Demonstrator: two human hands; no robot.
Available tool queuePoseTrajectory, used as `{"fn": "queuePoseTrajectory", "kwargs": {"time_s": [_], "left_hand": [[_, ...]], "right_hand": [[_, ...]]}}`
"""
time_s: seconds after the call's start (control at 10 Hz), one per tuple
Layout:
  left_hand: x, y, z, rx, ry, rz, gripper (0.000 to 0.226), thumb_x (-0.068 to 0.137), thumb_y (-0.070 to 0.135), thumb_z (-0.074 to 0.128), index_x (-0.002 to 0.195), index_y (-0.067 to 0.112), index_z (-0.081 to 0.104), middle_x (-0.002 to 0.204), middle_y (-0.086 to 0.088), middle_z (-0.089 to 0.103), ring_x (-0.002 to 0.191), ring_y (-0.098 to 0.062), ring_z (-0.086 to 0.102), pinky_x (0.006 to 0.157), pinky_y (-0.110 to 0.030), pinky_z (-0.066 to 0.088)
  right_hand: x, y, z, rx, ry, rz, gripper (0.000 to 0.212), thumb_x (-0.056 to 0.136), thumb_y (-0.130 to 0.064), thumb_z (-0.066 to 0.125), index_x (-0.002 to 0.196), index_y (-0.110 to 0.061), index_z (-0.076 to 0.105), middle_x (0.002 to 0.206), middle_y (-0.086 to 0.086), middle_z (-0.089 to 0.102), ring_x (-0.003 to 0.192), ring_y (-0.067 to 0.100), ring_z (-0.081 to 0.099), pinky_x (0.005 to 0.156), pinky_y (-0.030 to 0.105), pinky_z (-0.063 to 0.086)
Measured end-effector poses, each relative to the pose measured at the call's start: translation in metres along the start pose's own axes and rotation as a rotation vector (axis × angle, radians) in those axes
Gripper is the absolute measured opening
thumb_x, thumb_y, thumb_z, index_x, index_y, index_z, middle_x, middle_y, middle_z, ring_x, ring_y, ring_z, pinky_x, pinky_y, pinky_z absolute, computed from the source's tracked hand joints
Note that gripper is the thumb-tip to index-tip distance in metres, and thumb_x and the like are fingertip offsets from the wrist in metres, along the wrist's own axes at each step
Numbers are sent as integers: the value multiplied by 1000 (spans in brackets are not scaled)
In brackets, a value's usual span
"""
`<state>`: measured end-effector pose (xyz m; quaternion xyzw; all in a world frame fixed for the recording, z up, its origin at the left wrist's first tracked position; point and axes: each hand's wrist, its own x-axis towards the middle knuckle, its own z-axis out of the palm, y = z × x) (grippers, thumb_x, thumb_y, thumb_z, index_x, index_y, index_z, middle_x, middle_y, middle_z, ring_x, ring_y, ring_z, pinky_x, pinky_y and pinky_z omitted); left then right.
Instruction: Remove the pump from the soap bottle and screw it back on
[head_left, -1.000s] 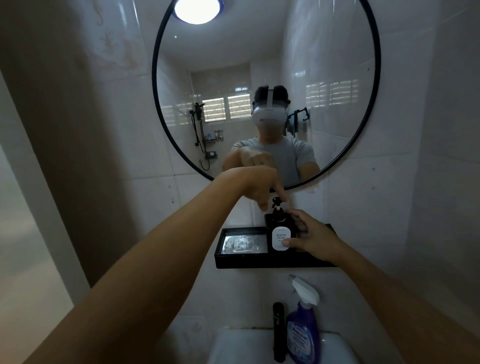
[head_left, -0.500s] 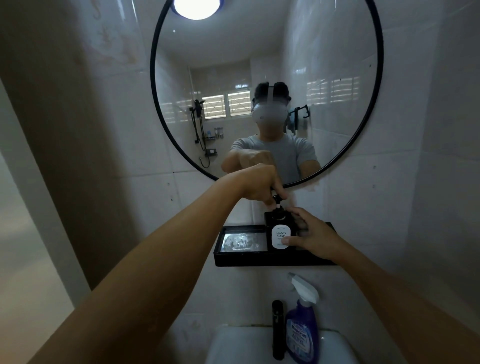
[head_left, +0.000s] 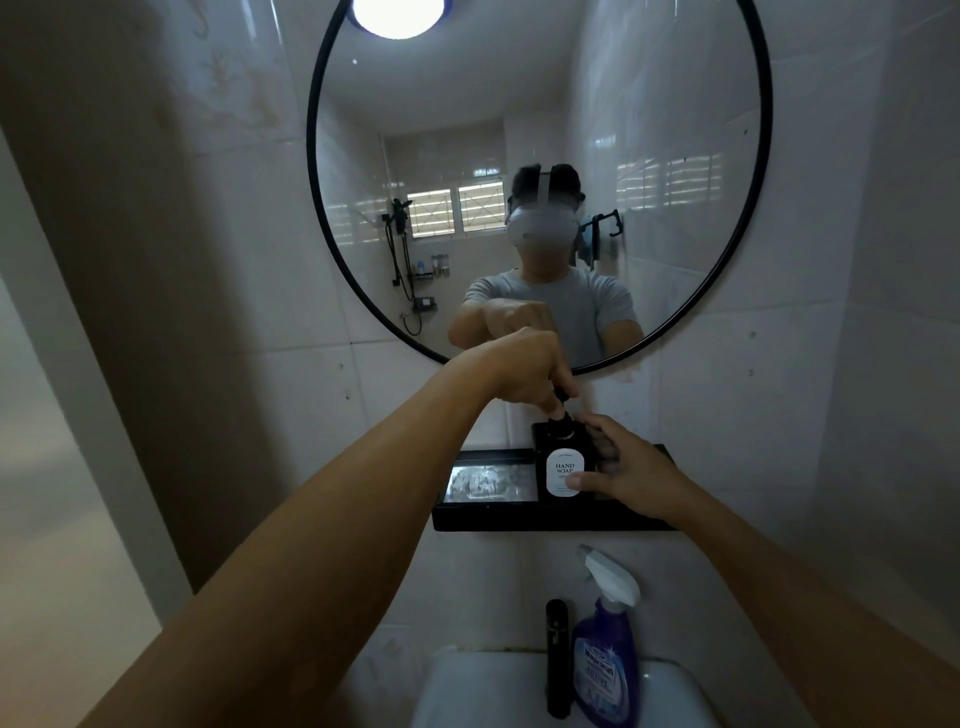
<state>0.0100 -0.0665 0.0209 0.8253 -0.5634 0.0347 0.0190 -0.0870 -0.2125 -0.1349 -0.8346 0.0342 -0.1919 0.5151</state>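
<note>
- Pinching the black pump, the left hand clenches above the hand soap bottle.
- Right hand grasps the bottle on the black shelf.

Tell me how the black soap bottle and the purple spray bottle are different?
The soap bottle is black and squat; the spray bottle is purple and taller. The soap bottle sits on the black shelf; the spray bottle stands lower, by the sink. The right hand and left hand hold the soap bottle; nobody touches the spray bottle. Both stand upright.
</note>
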Motion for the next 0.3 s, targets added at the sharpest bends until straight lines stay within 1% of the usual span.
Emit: {"fn": "queuePoseTrajectory", "kwargs": {"time_s": [0.1,0.2,0.3], "left_hand": [[-13,1,-5,27,36,1,62,84,32,77,142,22,57,132,-1,66,116,-17,60,96,-23,42],[-27,-4,-10,-177,232,-11,75,81,38,78,149,26,47,145,2,58,111,-11,61,107,-32,46],[-74,0,11,-338,432,-22,68,86,44,71,149,33,46,141,8,60,107,-3,63,96,-23,52]], "right_hand": [[-2,-2,0,-21,4,-12,82,74,-17,83,141,-32,39,131,-8,54,106,-5,58,85,12,51],[-1,-1,-1,-51,-27,-15,92,70,-22,86,145,-31,34,138,-11,47,124,4,51,101,24,46],[-6,-8,2,-101,110,-95,102,65,-36,87,148,-32,28,149,-8,40,136,11,38,112,36,37]]}}
